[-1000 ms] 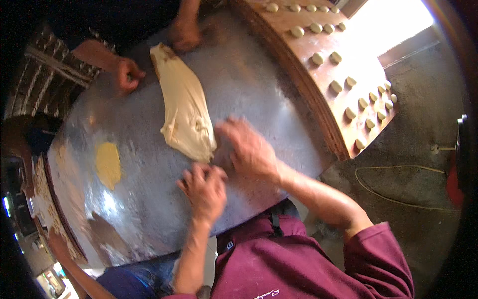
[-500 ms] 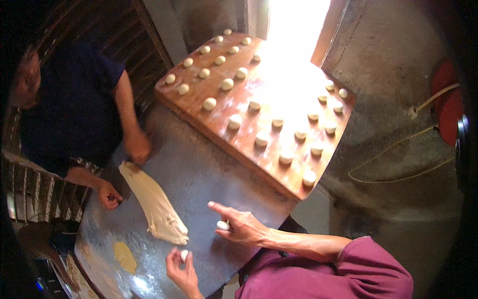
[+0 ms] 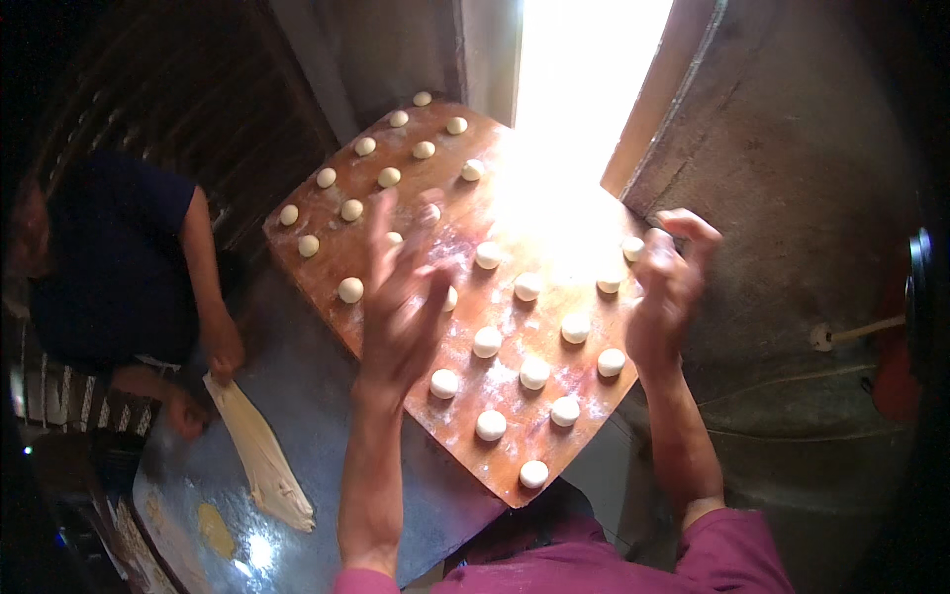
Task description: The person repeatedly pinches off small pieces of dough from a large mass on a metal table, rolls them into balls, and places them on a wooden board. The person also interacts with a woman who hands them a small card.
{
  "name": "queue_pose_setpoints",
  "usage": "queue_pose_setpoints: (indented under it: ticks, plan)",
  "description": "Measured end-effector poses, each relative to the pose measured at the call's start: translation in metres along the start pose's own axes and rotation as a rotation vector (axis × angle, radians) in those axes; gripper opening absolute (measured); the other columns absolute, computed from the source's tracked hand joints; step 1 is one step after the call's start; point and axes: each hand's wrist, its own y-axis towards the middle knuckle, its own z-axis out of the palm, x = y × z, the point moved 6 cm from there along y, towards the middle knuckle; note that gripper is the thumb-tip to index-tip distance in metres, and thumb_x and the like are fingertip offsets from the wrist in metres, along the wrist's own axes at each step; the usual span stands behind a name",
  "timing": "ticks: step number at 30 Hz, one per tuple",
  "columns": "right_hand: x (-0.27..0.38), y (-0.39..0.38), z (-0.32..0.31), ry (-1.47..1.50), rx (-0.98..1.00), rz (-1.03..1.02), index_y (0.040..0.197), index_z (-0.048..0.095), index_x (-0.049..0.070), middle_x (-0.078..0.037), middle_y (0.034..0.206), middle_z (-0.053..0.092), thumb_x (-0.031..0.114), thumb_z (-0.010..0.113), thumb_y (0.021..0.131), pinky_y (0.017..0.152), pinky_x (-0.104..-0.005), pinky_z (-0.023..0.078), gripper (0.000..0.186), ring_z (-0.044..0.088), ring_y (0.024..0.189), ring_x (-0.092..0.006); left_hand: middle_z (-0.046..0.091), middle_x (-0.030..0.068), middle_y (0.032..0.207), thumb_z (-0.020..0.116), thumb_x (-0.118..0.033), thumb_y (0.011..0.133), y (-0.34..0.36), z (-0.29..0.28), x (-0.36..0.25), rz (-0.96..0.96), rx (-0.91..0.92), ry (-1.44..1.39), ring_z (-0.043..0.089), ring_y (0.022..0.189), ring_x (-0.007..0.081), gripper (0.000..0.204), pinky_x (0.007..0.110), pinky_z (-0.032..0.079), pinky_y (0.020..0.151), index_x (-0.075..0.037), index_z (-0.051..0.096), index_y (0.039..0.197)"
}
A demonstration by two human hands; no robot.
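Note:
Both of my hands are raised over a wooden board (image 3: 465, 450) set with rows of pale dough balls (image 3: 534, 373). My left hand (image 3: 404, 307) hovers above the board's middle left, its fingers apart and blurred by motion; nothing shows in it. Behind its fingers, several dough balls are partly covered. At the board's right edge is my right hand (image 3: 665, 287), fingers loosely curled and spaced apart, with no dough seen in it. A dough ball (image 3: 632, 248) lies just beside those fingertips.
A co-worker in dark clothing (image 3: 119, 257) stands at left, one hand (image 3: 224, 346) at the upper end of a long dough strip (image 3: 255, 450). The strip lies on a grey metal table (image 3: 327, 396), near a yellowish patch (image 3: 215, 530). Bright light washes out the board's far side.
My hands have moved from the metal table up over the board. The dough balls held earlier no longer show in them. The view has shifted, and the co-worker's hand now meets the dough strip.

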Motion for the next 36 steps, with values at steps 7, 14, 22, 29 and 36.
queue_pose_setpoints:
  ticks: [7, 14, 22, 29, 36]
  plan:
    - [0.080, -0.209, 0.124, 0.386, 0.729, 0.527, 0.109, 0.044, 0.002, -0.004, 0.061, 0.050, 0.000, 0.056, 0.093, 0.050, -0.0273, 0.039, 0.020, 0.049, 0.053, -0.0120, 0.047, 0.0221, 0.140, 0.062, 0.001, 0.090, -0.229, -0.073, -0.050, -0.551, 0.041, -0.259, 0.056, 0.122, 0.0343, 0.017, 0.041, 0.049, 0.095, 0.000, 0.060, 0.107]
    - [0.154, -0.365, 0.291, 0.195, 1.145, -0.277, 0.101, 0.057, 0.006, -0.014, 0.078, 0.055, 0.011, 0.071, 0.084, 0.059, -0.0418, 0.047, 0.023, 0.056, 0.064, -0.0341, 0.050, 0.0163, 0.138, 0.066, -0.010, 0.092, -0.455, -0.238, -0.026, -1.151, -1.006, -0.620, 0.067, 0.101, 0.0247, 0.021, 0.031, 0.056, 0.087, -0.008, 0.053, 0.108]
    - [0.160, -0.366, 0.215, 0.146, 1.239, 0.454, 0.110, 0.040, 0.005, -0.009, 0.086, 0.057, -0.003, 0.065, 0.087, 0.058, -0.0275, 0.047, 0.035, 0.058, 0.072, -0.0141, 0.044, 0.0143, 0.148, 0.051, -0.055, 0.098, -0.355, -0.157, 0.048, -1.340, -0.591, -1.680, 0.054, 0.124, 0.0349, 0.067, 0.051, 0.046, 0.104, -0.014, 0.032, 0.148]
    - [0.125, -0.422, 0.229, 0.093, 1.008, 0.278, 0.096, 0.050, 0.006, -0.006, 0.072, 0.046, 0.013, 0.056, 0.093, 0.056, -0.0309, 0.036, 0.009, 0.046, 0.063, -0.0171, 0.056, 0.0040, 0.074, 0.057, -0.039, 0.101, -0.483, -0.190, -0.005, -1.505, -0.683, -1.469, 0.057, 0.064, 0.0186, 0.031, 0.037, 0.046, 0.053, -0.008, 0.057, 0.104]
    - [0.251, -0.467, 0.254, 0.877, 1.357, -0.831, 0.093, 0.060, 0.015, -0.005, 0.085, 0.056, 0.043, 0.061, 0.092, 0.076, -0.0406, 0.050, 0.029, 0.059, 0.074, -0.0257, 0.050, 0.0049, 0.074, 0.051, -0.020, 0.102, -0.555, -0.252, -0.114, -1.607, -0.395, -0.535, 0.050, 0.064, 0.0155, 0.020, 0.034, 0.043, 0.055, -0.001, 0.056, 0.102]
